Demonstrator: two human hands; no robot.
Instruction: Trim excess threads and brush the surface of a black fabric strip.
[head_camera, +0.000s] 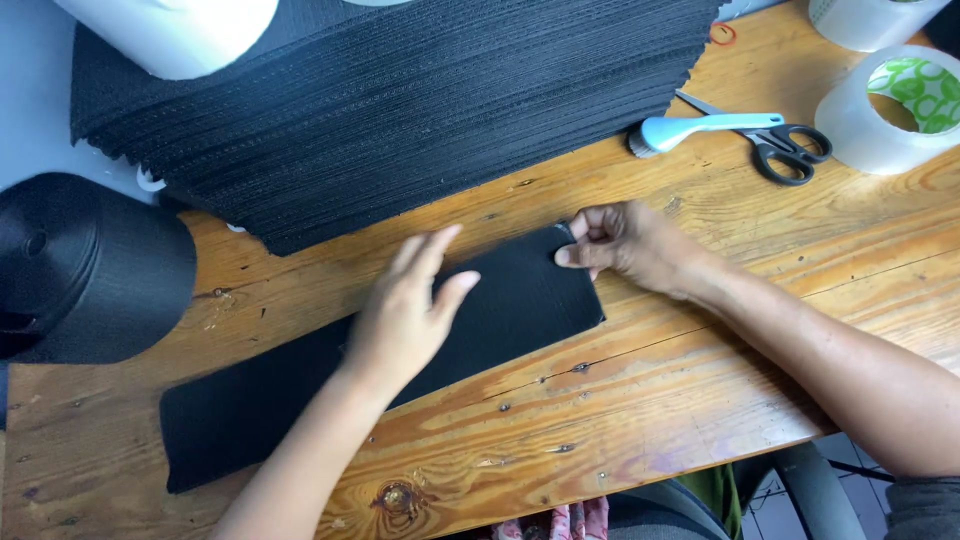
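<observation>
A long black fabric strip (250, 400) lies slanted across the wooden table (700, 330). My left hand (405, 315) rests flat on the middle of the strip, fingers spread and pointing away from me. My right hand (625, 245) pinches the strip's upper right corner between thumb and fingers. A tall stack of the same black fabric pieces (400, 100) stands just beyond both hands.
A large roll of black webbing (85, 265) sits at the left edge. Black-handled scissors (790, 150) and a light blue brush (690, 128) lie at the back right, next to rolls of clear tape (895, 115). A white roll (175, 30) rests on the stack.
</observation>
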